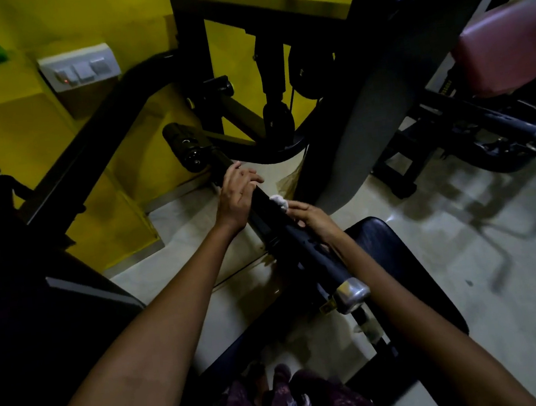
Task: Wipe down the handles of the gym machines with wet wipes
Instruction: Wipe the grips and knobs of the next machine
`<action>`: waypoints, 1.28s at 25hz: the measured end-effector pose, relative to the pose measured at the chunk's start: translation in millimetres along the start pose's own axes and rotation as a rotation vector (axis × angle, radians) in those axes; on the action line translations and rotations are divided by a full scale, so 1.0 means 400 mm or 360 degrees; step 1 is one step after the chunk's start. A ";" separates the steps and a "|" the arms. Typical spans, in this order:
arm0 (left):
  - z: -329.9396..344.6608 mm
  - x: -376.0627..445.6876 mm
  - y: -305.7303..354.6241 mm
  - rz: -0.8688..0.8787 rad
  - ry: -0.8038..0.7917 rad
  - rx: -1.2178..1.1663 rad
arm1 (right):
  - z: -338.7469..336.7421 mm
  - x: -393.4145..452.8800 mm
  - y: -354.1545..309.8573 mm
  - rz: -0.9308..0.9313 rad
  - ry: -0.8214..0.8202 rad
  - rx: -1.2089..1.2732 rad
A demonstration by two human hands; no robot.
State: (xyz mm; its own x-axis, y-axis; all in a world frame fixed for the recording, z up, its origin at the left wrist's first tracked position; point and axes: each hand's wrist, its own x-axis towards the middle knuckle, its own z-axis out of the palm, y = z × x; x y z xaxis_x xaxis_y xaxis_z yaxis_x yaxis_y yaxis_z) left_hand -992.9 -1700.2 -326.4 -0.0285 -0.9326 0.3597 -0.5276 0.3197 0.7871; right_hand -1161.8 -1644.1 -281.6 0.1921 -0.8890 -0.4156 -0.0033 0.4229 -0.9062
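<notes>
The person leans over a black machine bar that runs slantwise from a padded roller near the yellow wall down to a silver end cap. The left hand grips the bar from above, its fingers curled over it. Just below, the right hand pinches a crumpled white wet wipe in its fingertips and presses it against the bar. A dark padded seat lies under the right forearm, above a pale tiled floor.
</notes>
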 end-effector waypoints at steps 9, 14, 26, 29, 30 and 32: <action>0.001 0.000 -0.001 -0.0043 -0.0031 -0.0032 | -0.048 -0.078 -0.025 -0.0390 -0.0072 -0.0280; 0.001 0.000 -0.004 -0.0034 -0.0021 -0.0034 | -0.086 -0.114 -0.029 -0.0681 -0.0202 -0.0678; -0.001 -0.004 0.000 -0.0018 -0.0012 -0.0038 | -0.106 -0.161 -0.074 -0.1095 -0.0332 -0.1701; -0.001 -0.004 0.003 -0.0016 -0.0016 -0.0053 | -0.060 -0.129 -0.091 -0.1277 -0.0285 -0.1804; -0.002 -0.004 0.003 -0.0004 -0.0015 -0.0061 | -0.036 -0.112 -0.087 -0.1303 -0.0227 -0.1809; -0.004 -0.005 0.000 0.0027 -0.0017 -0.0067 | -0.004 -0.096 -0.079 -0.1224 -0.0107 -0.1778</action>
State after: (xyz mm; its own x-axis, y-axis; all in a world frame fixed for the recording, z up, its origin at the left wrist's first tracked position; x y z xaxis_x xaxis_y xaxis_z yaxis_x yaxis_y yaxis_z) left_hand -991.6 -1698.2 -326.3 -0.0463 -0.9286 0.3682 -0.4907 0.3422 0.8013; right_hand -1170.4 -1623.5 -237.1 0.5527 -0.8101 0.1955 -0.6557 -0.5675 -0.4980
